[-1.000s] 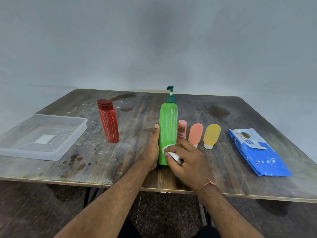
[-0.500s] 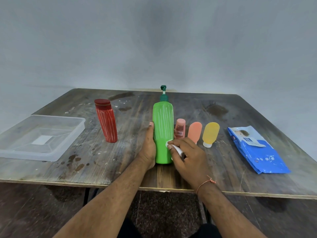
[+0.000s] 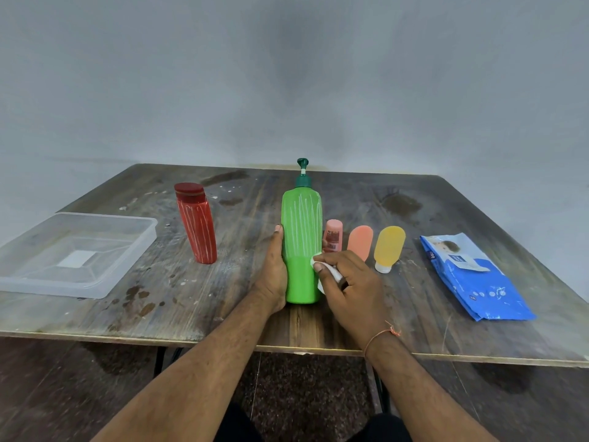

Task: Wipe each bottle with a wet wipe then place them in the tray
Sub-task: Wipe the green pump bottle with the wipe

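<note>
Green pump bottle (image 3: pixel 301 247) is standing upright at center of the frame, near the front edge of the wooden table (image 3: pixel 414 314). White streaks are showing on its upper half; lower half is looking plain green. Dark green pump head is sitting on top.

Left hand (image 3: pixel 274 275) is bracing the bottle's left side, palm against it, thumb pointing up along the bottle, the other fingers hidden behind the bottle, so their spread cannot be told. Right hand (image 3: pixel 350 282) is pinching a white wet wipe (image 3: pixel 325 269) between thumb and curled fingers, pressing it on the bottle's right side at about mid-height. A thin orange thread is sitting around the right wrist.

Red bottle (image 3: pixel 195 223) with white streaks is standing left of center, leaning a bit, well apart from the green one. Just right of the green bottle a small pink bottle (image 3: pixel 333 236) is standing, partly behind the right hand. Next right, an orange tube (image 3: pixel 360 242), then a yellow tube (image 3: pixel 389 247) resting on its white cap, all three in a row, near each other but not touching as far as visible.

Clear plastic tray (image 3: pixel 127 269) is lying at the left of the frame on the table, nothing but a pale patch showing at its bottom. Blue wipes pack (image 3: pixel 475 279) is lying flat at the right of the frame, flap on top.

Dark stains are showing on the tabletop. Grey wall (image 3: pixel 287 74) is filling the upper frame.
</note>
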{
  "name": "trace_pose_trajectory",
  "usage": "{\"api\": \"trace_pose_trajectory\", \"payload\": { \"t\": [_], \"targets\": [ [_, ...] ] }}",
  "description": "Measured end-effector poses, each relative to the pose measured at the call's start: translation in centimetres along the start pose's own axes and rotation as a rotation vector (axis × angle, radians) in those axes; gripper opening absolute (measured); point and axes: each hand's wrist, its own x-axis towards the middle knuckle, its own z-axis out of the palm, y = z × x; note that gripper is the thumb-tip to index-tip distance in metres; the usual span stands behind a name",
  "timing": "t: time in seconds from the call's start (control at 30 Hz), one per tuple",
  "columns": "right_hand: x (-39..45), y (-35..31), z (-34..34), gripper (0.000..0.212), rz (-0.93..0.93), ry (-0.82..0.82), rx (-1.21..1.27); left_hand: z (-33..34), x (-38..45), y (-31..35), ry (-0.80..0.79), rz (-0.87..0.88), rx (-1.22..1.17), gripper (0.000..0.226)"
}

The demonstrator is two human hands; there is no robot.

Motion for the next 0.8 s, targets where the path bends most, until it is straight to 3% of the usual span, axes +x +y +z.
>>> {"api": "trace_pose_trajectory", "payload": {
  "t": [0.13, 0.3, 0.5, 0.7, 0.8],
  "targets": [
    [-0.4, 0.03, -0.05, 0.009, -0.01, -0.044, 0.032, -0.16, -0.02, 0.12, -0.006, -0.002, -0.014, 0.083],
    [-0.01, 0.44, 0.18, 0.011, 0.035, 0.033, 0.005, -0.31, 0.2, 0.11, -0.013, -0.002, -0.009, 0.082],
    [-0.19, -0.11, -0.24, 0.01, 0.039, -0.064, 0.065, -0.43, 0.2, 0.17, -0.027, -0.017, -0.018, 0.084],
    [0.04, 0.46, 0.17, 0.011, 0.086, 0.019, 0.029, -0.21, 0.27, 0.32, -0.05, -0.041, -0.087, 0.081],
    [0.06, 0.05, 0.03, 0.011, 0.07, -0.016, 0.063, -0.23, 0.25, 0.5, -0.046, -0.045, -0.087, 0.085]
  ]
}}
